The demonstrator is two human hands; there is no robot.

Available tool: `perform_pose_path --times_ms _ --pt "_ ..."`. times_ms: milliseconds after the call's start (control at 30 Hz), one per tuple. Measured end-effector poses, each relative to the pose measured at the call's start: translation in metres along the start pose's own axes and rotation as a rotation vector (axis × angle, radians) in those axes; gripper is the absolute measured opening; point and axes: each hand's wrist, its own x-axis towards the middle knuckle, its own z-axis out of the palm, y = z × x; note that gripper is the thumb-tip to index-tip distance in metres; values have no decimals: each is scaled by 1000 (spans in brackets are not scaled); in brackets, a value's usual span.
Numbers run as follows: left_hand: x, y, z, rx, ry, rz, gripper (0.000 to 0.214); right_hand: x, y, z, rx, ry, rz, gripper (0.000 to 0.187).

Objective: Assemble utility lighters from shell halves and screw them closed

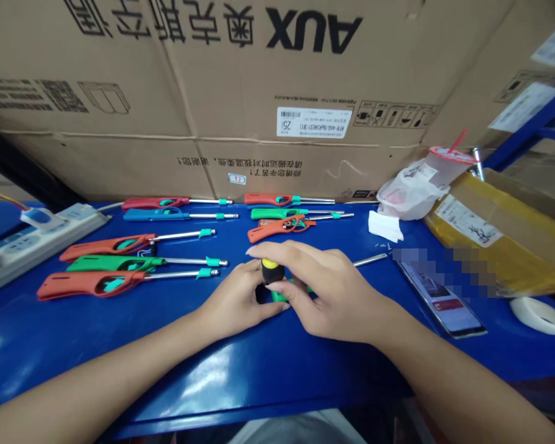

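In the middle of the blue table, my right hand [326,287] is closed around the black and yellow handle of a screwdriver [272,271], which stands roughly upright; its tip is hidden. Just below it, my left hand [238,296] grips a green long-nosed gas lighter [280,297] lying on the table. Most of that lighter's body is covered by my fingers, while its metal barrel [370,260] pokes out to the right of my right hand. Near my left hand lie an orange lighter [90,285] and a green lighter [115,264], their barrels pointing right.
More lighters lie in rows toward the back, including a blue lighter [152,214]. A power strip [41,237] borders the left. On the right are a phone [444,302], a tape roll [539,316], a bagged drink cup [409,188] and an open carton [504,231]. A large cardboard box [189,117] stands behind.
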Motion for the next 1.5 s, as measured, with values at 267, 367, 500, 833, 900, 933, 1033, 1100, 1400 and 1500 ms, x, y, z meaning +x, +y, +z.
perform_pose_path --times_ms 267,367,500,833,900,933,1033,1100,1400,1500 --pt "3 6 -9 137 -84 -24 23 -7 8 -6 157 295 -70 40" --pt "3 12 -26 255 -177 -58 25 -12 19 -14 301 539 84 34" --pt "3 25 -46 478 -314 -131 29 -16 46 -23 186 567 369 20" --pt "6 17 -29 314 -321 35 18 -29 92 -13 -243 -271 391 44" --pt "6 17 -41 262 -351 13 19 -30 97 -12 -238 -327 371 46" --pt "6 18 -51 242 -373 5 20 -30 98 -12 -236 -341 366 46" --pt "2 21 -90 266 -392 -39 22 -30 101 -15 -232 -362 355 39" --pt "1 22 -118 311 -334 -95 30 -30 101 -17 -229 -377 342 35" --pt "60 -3 -138 465 -79 -166 65 -31 90 -13 -273 -380 331 26" --pt "89 -28 -121 554 -16 -98 56 -30 88 -10 -287 -380 333 26"
